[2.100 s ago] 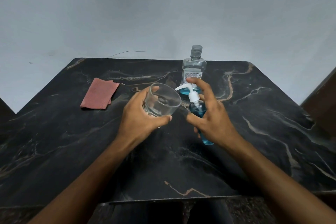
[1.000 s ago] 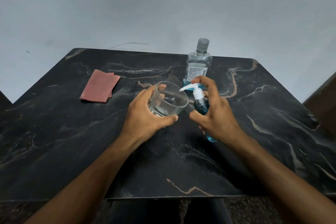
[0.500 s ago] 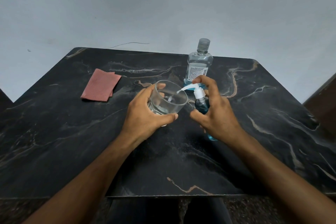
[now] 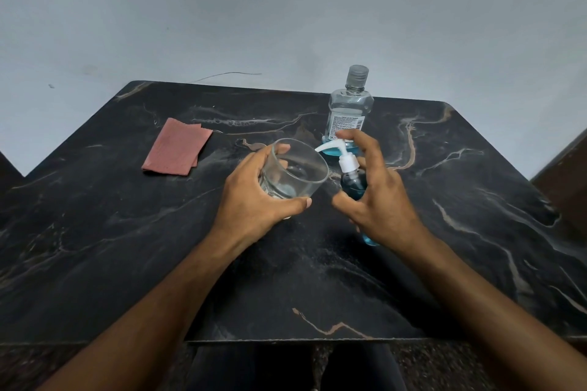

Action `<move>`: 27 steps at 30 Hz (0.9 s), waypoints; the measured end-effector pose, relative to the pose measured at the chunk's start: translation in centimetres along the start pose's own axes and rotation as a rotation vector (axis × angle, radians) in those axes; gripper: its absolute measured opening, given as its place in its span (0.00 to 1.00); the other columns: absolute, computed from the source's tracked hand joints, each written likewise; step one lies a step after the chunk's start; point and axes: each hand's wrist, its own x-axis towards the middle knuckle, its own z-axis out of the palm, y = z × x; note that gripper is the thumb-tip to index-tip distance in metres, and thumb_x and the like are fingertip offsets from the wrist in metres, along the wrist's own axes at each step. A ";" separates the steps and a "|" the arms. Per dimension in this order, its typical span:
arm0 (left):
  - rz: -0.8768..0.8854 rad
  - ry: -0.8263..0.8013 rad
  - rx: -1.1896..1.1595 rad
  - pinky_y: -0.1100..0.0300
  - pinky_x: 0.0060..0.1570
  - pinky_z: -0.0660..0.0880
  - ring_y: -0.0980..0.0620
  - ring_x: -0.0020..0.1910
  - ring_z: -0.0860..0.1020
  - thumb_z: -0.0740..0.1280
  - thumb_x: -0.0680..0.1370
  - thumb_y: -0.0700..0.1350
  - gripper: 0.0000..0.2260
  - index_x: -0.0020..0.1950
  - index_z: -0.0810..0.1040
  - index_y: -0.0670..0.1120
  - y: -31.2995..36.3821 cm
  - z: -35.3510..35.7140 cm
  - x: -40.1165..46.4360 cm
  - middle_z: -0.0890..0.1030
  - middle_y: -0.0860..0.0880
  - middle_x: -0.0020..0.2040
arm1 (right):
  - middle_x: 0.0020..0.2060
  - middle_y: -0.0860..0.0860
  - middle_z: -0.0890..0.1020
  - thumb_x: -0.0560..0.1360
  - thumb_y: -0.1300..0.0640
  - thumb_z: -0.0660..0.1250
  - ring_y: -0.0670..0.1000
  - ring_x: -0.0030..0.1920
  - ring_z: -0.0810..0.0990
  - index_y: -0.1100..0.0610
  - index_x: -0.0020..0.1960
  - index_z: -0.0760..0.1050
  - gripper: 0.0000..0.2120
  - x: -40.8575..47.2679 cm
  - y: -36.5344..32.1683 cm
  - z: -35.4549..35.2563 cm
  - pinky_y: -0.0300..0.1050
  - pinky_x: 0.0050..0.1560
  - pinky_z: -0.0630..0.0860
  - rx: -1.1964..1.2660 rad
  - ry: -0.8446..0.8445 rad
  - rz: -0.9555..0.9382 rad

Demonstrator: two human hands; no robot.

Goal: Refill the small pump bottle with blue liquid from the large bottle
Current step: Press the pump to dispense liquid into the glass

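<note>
Since half a second ago: spout is drawing back from over the glass rim; index finger is lifting a little, pump head is rising

Left hand (image 4: 254, 200): fingers are wrapping wide around the glass (image 4: 293, 171), tilting its mouth toward 3 o'clock; it looks empty or nearly so, hard to tell

Right hand (image 4: 378, 197): fingers are curling round the small pump bottle (image 4: 352, 182), index finger arching over the pump top and touching it, thumb sticking out toward the glass. Bottle is being held above the bench (image 4: 127, 247), leaning, its long axis running from base at 5 o'clock to pump at 11 o'clock; spout is pointing to 9 o'clock, its tip just beside the glass rim. Blue liquid is showing in the body and at the base below the palm

Large bottle (image 4: 347, 114): standing upright and capped at 12 o'clock from the right hand, near it and just behind the fingertips, a shallow blue layer in the bottom

Pink cloth (image 4: 178, 147): lying flat at 10 o'clock from the left hand, well apart

Judgement: refill proper not begun; the pump is on and the large bottle is capped. Right hand is nearer the large bottle, but both hands are holding things, so one would need setting down first
</note>
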 end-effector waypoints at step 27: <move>-0.018 0.018 -0.001 0.71 0.54 0.75 0.63 0.58 0.80 0.84 0.60 0.49 0.37 0.68 0.77 0.57 0.1 0.1 -0.1 0.82 0.58 0.57 | 0.43 0.53 0.82 0.68 0.63 0.70 0.52 0.29 0.80 0.34 0.74 0.59 0.42 -0.5 -1.0 -0.1 0.49 0.30 0.81 0.103 0.050 0.023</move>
